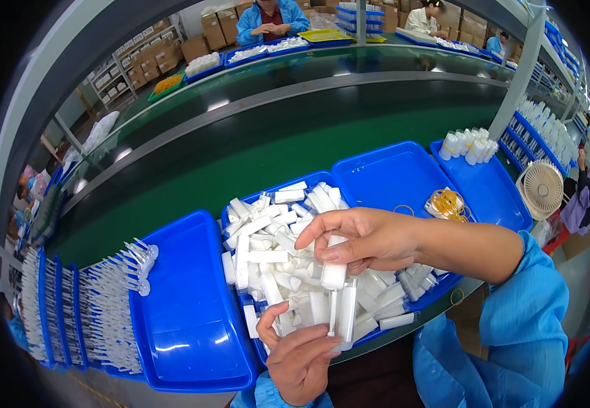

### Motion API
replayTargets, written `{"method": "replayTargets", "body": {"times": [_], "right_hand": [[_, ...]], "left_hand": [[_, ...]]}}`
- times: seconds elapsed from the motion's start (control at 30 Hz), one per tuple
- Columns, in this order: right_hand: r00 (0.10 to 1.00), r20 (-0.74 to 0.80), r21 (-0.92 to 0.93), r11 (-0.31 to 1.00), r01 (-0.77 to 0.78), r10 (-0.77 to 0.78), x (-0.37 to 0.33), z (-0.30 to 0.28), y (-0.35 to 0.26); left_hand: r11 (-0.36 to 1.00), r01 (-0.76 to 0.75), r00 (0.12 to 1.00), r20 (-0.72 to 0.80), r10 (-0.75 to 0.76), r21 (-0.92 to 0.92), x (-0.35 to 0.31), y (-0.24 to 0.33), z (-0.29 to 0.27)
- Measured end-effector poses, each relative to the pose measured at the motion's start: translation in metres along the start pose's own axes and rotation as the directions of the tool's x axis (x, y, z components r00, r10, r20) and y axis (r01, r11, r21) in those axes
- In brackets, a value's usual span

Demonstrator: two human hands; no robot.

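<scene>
1. Head view, right hand: the right hand [371, 239] enters from the right of the frame and pinches a white cap [334, 274] between thumb and forefinger, just right of centre.
2. Head view, left hand: the left hand [300, 365], at lower centre, has its fingertips closed around the lower ends of a thin white stick [333, 313] and, apparently, a clear tube [347, 309]. Its forefinger stands apart from the grip.
3. Position of parts: the stick stands nearly upright directly below the cap; the tube is just beside it, to the right. Whether cap and stick are joined cannot be told.
4. Surroundings: a heap of white tubes [268, 256] fills the blue tray [322, 177] beneath the hands. Rubber bands [448, 204] lie at right of centre.
5. Possible fault, bending: the slender stick could bend if the hands press together off-line.
6. Possible fault, dropping: the smooth tube could slip into the heap, since only fingertips appear to hold its lower end.
7. Possible fault, snagging: a low wrist could knock loose tubes over the tray's near edge.
</scene>
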State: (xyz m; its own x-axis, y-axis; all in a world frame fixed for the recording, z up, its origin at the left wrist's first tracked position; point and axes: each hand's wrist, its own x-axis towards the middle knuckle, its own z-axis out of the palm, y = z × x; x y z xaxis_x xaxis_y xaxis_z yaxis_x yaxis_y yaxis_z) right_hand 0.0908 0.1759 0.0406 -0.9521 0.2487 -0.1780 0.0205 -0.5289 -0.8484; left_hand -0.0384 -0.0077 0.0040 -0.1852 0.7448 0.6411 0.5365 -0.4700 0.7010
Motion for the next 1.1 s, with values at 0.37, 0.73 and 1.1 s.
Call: {"method": "replayTargets", "body": {"times": [0.37, 0.73, 1.1], "right_hand": [[0.978, -0.013, -0.609, 0.777, 0.159, -0.21, -0.022, -0.006, 0.001], [0.967, 0.168, -0.788, 0.562, 0.249, -0.194, -0.043, -0.004, -0.001], [0.982, 0.14, -0.865, 0.468, 0.184, -0.128, -0.057, 0.025, 0.018]], "left_hand": [[1.0, 0.001, 0.999, 0.045, -0.001, -0.011, 0.001, 0.002, 0.009], [0.987, -0.163, 0.969, 0.188, 0.161, -0.006, 0.0, 0.001, 0.012], [0.992, -0.119, 0.992, -0.036, 0.121, 0.052, -0.017, -0.014, 0.03]]}}
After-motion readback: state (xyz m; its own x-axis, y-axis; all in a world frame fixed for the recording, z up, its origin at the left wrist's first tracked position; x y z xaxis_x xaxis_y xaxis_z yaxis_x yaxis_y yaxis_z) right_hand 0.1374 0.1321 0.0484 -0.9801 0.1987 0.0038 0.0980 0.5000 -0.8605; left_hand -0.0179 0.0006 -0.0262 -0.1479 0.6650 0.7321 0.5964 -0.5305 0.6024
